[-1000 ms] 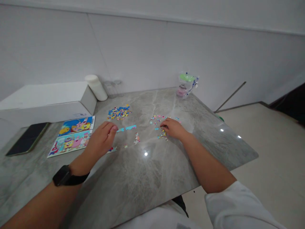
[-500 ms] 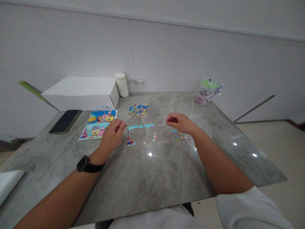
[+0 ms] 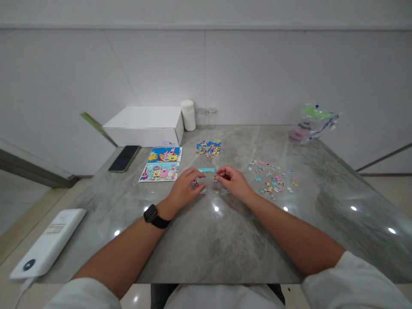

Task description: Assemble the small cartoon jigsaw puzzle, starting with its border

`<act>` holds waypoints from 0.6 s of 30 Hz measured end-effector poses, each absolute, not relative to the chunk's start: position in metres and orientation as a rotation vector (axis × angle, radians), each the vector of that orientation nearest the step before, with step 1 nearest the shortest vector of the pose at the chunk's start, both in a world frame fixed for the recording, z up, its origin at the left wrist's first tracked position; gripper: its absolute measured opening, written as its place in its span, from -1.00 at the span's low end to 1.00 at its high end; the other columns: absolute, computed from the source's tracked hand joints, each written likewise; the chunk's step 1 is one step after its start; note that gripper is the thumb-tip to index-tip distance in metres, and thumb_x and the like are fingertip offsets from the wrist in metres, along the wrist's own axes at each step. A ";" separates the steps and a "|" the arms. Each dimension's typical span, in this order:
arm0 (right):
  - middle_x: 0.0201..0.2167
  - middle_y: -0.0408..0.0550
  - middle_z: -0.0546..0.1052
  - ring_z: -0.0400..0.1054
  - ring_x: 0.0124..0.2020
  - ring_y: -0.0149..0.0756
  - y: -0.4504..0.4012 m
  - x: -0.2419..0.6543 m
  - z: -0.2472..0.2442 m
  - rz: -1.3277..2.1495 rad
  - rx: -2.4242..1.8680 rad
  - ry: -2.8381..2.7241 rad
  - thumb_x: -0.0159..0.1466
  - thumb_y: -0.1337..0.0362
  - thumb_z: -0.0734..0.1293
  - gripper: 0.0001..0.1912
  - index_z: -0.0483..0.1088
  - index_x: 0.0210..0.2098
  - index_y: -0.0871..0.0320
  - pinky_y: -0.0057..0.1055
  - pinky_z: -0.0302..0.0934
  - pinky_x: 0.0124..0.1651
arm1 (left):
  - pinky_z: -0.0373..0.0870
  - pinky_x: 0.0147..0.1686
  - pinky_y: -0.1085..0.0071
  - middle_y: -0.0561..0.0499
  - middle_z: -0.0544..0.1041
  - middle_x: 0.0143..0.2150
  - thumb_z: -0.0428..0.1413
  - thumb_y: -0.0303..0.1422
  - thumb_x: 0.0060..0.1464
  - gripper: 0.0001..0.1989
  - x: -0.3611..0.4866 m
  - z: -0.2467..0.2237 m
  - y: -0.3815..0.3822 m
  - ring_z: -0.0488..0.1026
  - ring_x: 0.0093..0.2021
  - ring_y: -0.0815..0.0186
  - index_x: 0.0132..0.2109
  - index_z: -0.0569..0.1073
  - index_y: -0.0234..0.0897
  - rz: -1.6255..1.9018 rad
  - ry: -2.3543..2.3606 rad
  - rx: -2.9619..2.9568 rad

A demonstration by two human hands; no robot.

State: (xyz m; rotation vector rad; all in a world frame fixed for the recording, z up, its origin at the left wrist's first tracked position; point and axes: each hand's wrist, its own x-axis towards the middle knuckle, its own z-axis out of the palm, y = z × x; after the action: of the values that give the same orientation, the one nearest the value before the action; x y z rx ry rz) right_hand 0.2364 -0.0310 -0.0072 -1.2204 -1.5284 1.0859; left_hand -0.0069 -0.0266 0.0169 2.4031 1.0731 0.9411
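Note:
My left hand (image 3: 187,186), with a black watch on its wrist, curves over the left side of a partly joined jigsaw border (image 3: 207,170). Its thumb and fingers are apart, with red and blue border pieces showing between them. My right hand (image 3: 234,183) is pinched at the border's right side, on what looks like a small puzzle piece (image 3: 216,175). Both hands hide much of the border. Loose puzzle pieces (image 3: 276,182) lie spread to the right of my right hand. Behind the border is a denser heap of puzzle pieces (image 3: 209,148).
Two cartoon picture sheets (image 3: 160,171) lie left of the border, beside a phone (image 3: 124,158). Behind them stand a white box (image 3: 144,124), a white bottle (image 3: 188,116) and clear jars (image 3: 211,118). A plastic bag (image 3: 317,124) sits back right; a white device (image 3: 49,242) is front left.
The view has turned left and levelled. My left hand has moved right over the border and its fingers have spread. My right hand, still pinched, has come closer to the border.

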 end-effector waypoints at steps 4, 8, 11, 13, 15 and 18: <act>-0.30 -0.10 0.65 0.50 -0.32 -0.28 -0.047 0.235 -0.003 1.045 -1.230 -1.587 0.23 0.12 0.45 -0.75 0.47 -0.14 0.06 -0.34 0.33 -0.20 | 0.50 0.12 0.15 -0.11 0.60 0.02 0.29 -0.25 0.27 -0.72 0.001 0.012 -0.031 0.54 0.05 0.14 0.10 0.58 -0.15 0.911 0.964 2.461; -0.35 -0.14 0.65 0.47 -0.37 -0.30 -0.055 0.230 0.003 0.958 -1.222 -1.682 0.24 0.16 0.45 -0.79 0.51 -0.15 0.05 -0.37 0.30 -0.25 | 0.51 0.07 0.19 -0.09 0.62 0.00 0.27 -0.30 0.29 -0.79 0.004 0.009 -0.034 0.55 0.00 0.18 0.05 0.60 -0.15 0.963 0.879 2.530; -0.36 -0.14 0.64 0.46 -0.38 -0.28 -0.056 0.229 0.002 0.918 -1.181 -1.720 0.29 0.15 0.42 -0.81 0.53 -0.14 0.07 -0.36 0.29 -0.27 | 0.51 0.03 0.20 -0.08 0.63 -0.03 0.27 -0.34 0.27 -0.82 0.002 0.010 -0.034 0.56 -0.02 0.18 0.01 0.60 -0.17 1.025 0.855 2.549; -0.33 -0.11 0.65 0.49 -0.33 -0.26 -0.056 0.230 0.001 0.846 -1.160 -1.762 0.38 0.17 0.35 -0.83 0.54 -0.12 0.06 -0.33 0.32 -0.21 | 0.51 0.03 0.20 -0.08 0.62 -0.04 0.27 -0.37 0.25 -0.80 0.000 0.011 -0.032 0.56 -0.03 0.18 0.01 0.59 -0.19 1.050 0.870 2.548; -0.25 -0.07 0.67 0.52 -0.23 -0.22 -0.054 0.234 0.000 0.711 -1.149 -1.807 0.44 0.22 0.28 -0.80 0.54 -0.08 0.06 -0.28 0.34 -0.10 | 0.51 0.04 0.20 -0.08 0.61 -0.05 0.27 -0.38 0.25 -0.80 -0.003 0.012 -0.030 0.55 -0.03 0.18 0.02 0.59 -0.19 1.067 0.907 2.540; -0.15 0.00 0.66 0.51 -0.17 -0.19 -0.052 0.238 -0.003 0.507 -1.155 -1.878 0.42 0.30 0.27 -0.78 0.53 -0.03 0.07 -0.23 0.35 -0.01 | 0.51 0.06 0.20 -0.07 0.60 -0.06 0.26 -0.35 0.28 -0.81 -0.008 0.010 -0.026 0.55 -0.02 0.19 0.02 0.59 -0.18 1.092 0.949 2.515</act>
State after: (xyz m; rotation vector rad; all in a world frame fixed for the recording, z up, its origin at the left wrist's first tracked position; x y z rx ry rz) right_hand 0.2384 -0.0522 -0.0026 -1.1546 -1.8783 0.5071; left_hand -0.0077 -0.0261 0.0104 2.5148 0.9493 1.0916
